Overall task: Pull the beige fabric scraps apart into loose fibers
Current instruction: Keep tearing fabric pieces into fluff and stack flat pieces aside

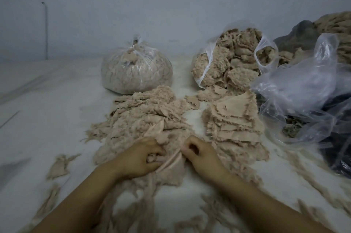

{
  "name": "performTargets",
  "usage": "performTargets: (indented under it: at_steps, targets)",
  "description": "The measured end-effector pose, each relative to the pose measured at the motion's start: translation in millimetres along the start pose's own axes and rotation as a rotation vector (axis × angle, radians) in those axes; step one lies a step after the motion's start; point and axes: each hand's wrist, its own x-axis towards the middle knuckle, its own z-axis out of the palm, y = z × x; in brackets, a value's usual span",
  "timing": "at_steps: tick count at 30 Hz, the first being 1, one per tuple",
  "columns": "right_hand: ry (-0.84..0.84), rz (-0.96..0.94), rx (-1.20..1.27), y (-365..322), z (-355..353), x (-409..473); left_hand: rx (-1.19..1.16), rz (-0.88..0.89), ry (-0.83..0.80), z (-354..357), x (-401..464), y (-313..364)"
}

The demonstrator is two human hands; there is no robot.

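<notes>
- Tearing of 1 beige scrap [171, 162] is judged to be the step in hand; the scrap lies at the near edge of the fibre pile [144, 119], between the 2 hands, on the white sheet [47, 100].
- The left hand [139, 156] is seen with fingers curled round the scrap's left edge; the right hand [199, 154] is seen with fingers and thumb curled, pinching the right edge. The 2 hands are close together, almost touching across the cloth.
- Next move, as judged: the hands are to be drawn apart sideways with the grips kept firm, until the weave gives and fluff is released onto the pile.
- A stack of flat, untorn scraps [235, 119] is noted just right of the pile, so much work is judged to remain.
- Behind are noted 1 tied bag of fibre [136, 69], 1 open bag of scraps [231, 58], and loose clear plastic [296, 84] at right.
- Hidden or unclear: fingertips are buried in cloth; whether tearing has begun cannot be told. The dark material under the plastic is cut off at the right edge. Near strands are blurred.
</notes>
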Motion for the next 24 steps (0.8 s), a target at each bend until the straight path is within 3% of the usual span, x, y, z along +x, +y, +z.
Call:
performTargets:
  at_steps: [2,4,7,11,14,16,18,22,24]
  targets:
    - [0.105,0.121,0.31,-3,-11,2,-0.018,-0.107,-0.054,-2,-3,-7]
    - [0.165,0.224,0.472,-5,-20,5,-0.092,-0.173,-0.019,-6,0,-7]
    - [0.211,0.214,0.462,-5,-21,8,-0.31,-0.226,0.219,-5,12,13]
    - [0.225,0.079,0.492,-10,-10,6,-0.436,-0.238,0.117,16,35,51]
    - [0.398,0.08,0.413,-7,-21,10,-0.695,-0.298,0.279,18,40,60]
    - [0.483,0.104,0.375,-2,-33,11,-0.751,-0.348,0.353,11,40,57]
    - [0.434,0.116,0.32,3,-38,10,-0.753,-0.325,0.314,6,40,59]
    - [0.059,0.166,0.437,-9,-30,7,-0.928,-0.262,0.234,5,48,73]
    - [0.06,0.113,0.463,-10,-32,10,-0.943,-0.275,0.243,5,51,73]
